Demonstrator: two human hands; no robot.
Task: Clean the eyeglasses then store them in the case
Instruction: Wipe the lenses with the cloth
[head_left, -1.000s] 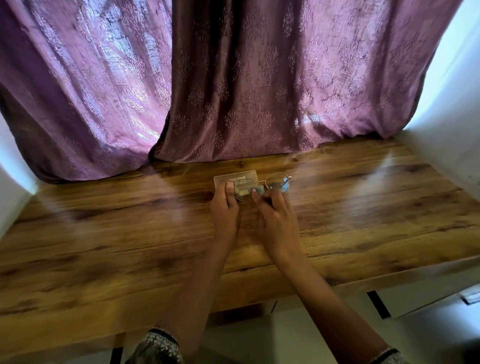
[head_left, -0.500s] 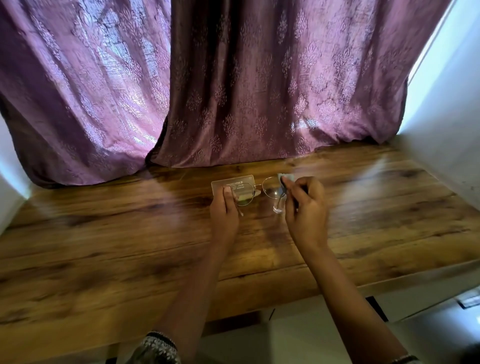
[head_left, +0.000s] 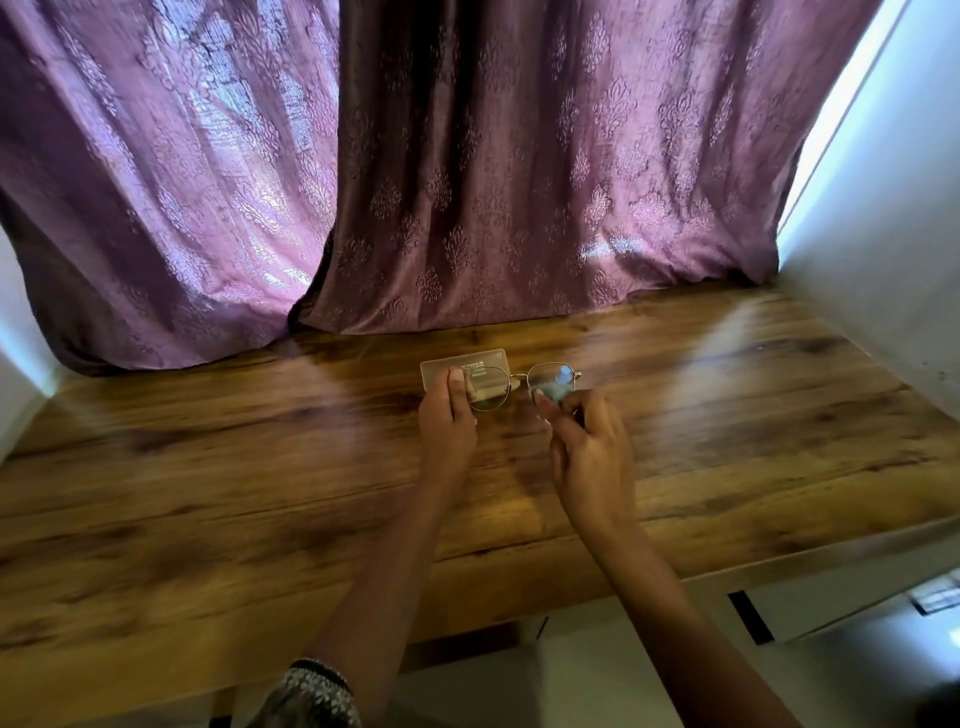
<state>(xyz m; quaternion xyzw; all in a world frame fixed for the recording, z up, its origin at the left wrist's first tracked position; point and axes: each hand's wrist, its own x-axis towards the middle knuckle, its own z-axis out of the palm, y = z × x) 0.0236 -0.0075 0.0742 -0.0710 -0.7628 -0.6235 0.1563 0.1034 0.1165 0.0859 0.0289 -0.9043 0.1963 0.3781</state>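
Thin gold-rimmed eyeglasses (head_left: 519, 383) are held up over the middle of the wooden table (head_left: 208, 467). My left hand (head_left: 448, 423) grips the left lens rim between thumb and fingers. My right hand (head_left: 589, 449) pinches a small pale cleaning cloth (head_left: 556, 391) against the right lens. A flat, translucent beige case (head_left: 457, 362) lies on the table just behind the glasses, partly hidden by my left hand and the left lens.
Purple patterned curtains (head_left: 467, 182) hang along the table's far edge. White walls (head_left: 883, 234) close in on both sides. The table's front edge runs just under my forearms, with white furniture (head_left: 831, 597) below on the right.
My right hand has moved back in and pressed the cloth onto the right lens. My left hand keeps its grip on the left rim, and the glasses are level.
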